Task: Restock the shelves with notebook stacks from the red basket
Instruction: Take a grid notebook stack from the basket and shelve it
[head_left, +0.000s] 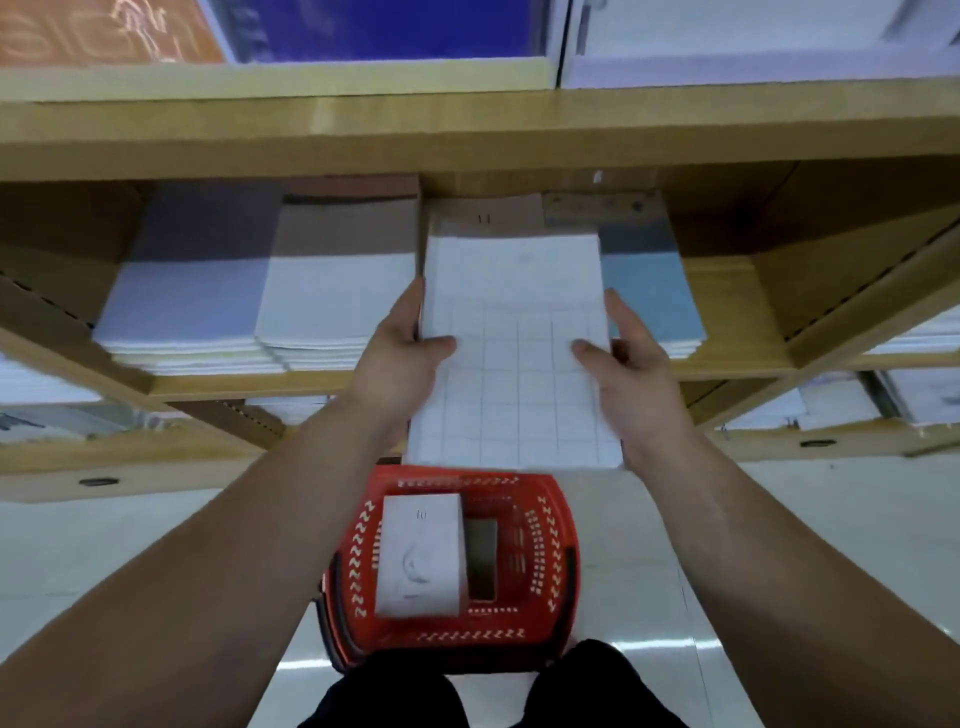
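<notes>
Wooden shelving fills the frame from 9 through 12 to 3; its ends are cut off on both sides. The top tier at 12 is blurred, with only an orange cover and a blue cover readable as colours. Pale tiled floor runs from 7 to 5.

Middle tier, stacks side by side:
- lavender notebook stack at 10
- white notebook stack just beside it toward centre
- blue notebook stack at 2, partly hidden behind the right hand

The far halves of all three sit in shadow under the board above.

Grid-cover notebook stack is at centre, between the white and blue stacks. Its far end is in the shelf slot, over a brownish cover marked "11". Its near end overhangs the shelf edge toward 6. Can't tell if it's resting on the shelf or being carried.

Red basket is on the floor at 6. Its far rim is hidden by the held stack and its near rim by dark trousers. Inside, a white notebook stack lies against the 9 side. The dark rectangle beside it is unreadable.

Left hand grips the grid-cover stack's 9 edge, thumb on top, fingers wrapped under and hidden. Right hand mirrors it on the 3 edge, thumb on top, fingers out of sight below.
</notes>
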